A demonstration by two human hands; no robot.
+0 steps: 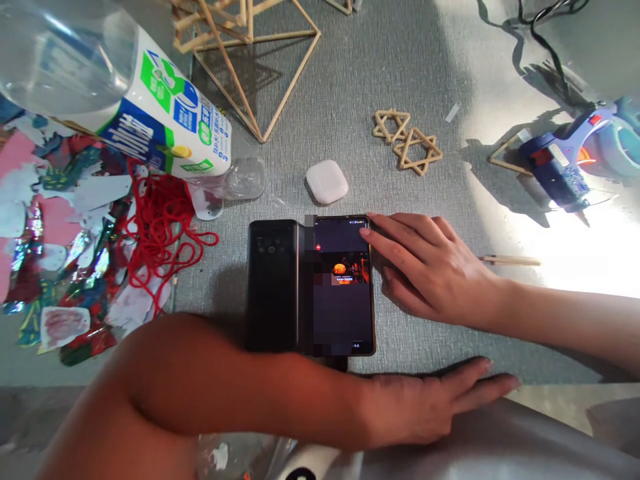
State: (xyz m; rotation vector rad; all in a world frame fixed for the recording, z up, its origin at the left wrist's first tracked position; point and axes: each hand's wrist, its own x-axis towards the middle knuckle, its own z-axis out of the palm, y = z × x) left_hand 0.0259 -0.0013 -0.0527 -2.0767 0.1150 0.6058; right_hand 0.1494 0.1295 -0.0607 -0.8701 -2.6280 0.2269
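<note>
A phone [345, 313] with a lit, dark screen lies on the grey table, part of it blurred out. My right hand [425, 263] rests along its right edge, fingers stretched out, one fingertip at the upper right of the screen. Against the phone's left side is a black phone-like device [273, 287] with camera lenses near its top. My left forearm crosses in front of both. Beyond it, at the table's front edge, my left hand [425, 407] lies with its fingers extended and holds nothing. A white earbud case [327, 182] sits just above the phone.
Two small stick stars [419, 152] lie behind my right hand, near a blue glue gun [560, 163]. A large plastic bottle [165, 113] lies left, by red cord [165, 227] and shiny scraps [55, 267]. A wooden stick frame [293, 83] stands at the back.
</note>
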